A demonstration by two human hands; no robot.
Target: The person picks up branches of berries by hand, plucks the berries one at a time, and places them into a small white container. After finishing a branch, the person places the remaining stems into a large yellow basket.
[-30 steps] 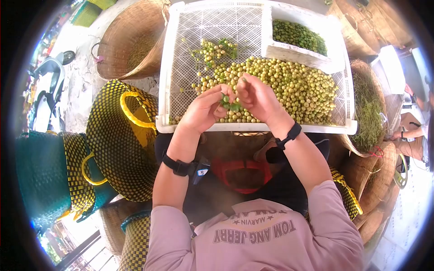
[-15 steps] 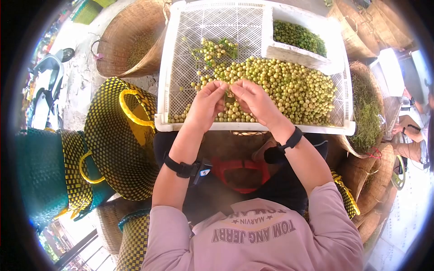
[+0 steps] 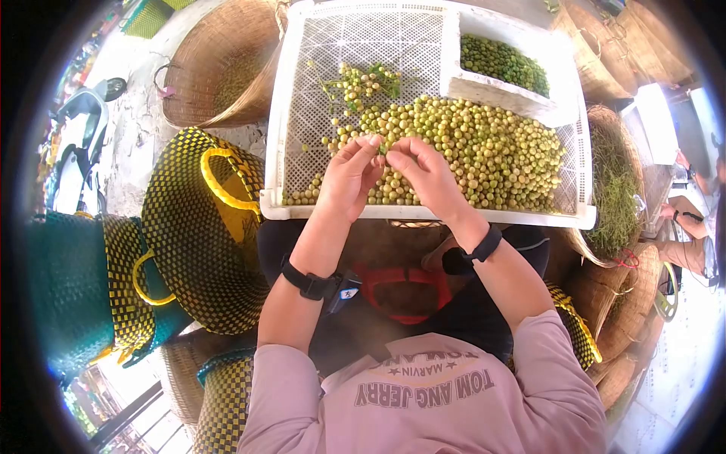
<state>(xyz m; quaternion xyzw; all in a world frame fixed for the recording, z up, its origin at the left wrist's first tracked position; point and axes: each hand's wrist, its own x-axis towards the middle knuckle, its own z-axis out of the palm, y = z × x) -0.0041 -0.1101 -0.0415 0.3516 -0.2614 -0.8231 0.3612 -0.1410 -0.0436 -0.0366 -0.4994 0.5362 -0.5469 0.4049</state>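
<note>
My left hand (image 3: 352,174) and my right hand (image 3: 425,174) are held close together above a white perforated plastic tray (image 3: 272,144). Both are closed in a pinch, their fingertips almost meeting. A small green sprig (image 3: 383,148) shows between the fingertips, largely hidden by them. Beneath and to the right of my hands spreads a heap of round yellow-green fruits (image 3: 491,151). Farther back on the tray lies a leafy bunch of the same fruits (image 3: 363,85) still on stems.
A white box (image 3: 499,94) of small dark green fruits sits in the tray's far right corner. Woven baskets stand around: a yellow-black one (image 3: 181,250) at left, a wicker one (image 3: 219,68) behind it, one with green stems (image 3: 612,181) at right. Another person's arm (image 3: 681,216) shows at far right.
My right hand's fingers have shifted slightly, and the green piece between my fingertips shows more plainly. The view has moved a little; the fruits and tray look the same.
</note>
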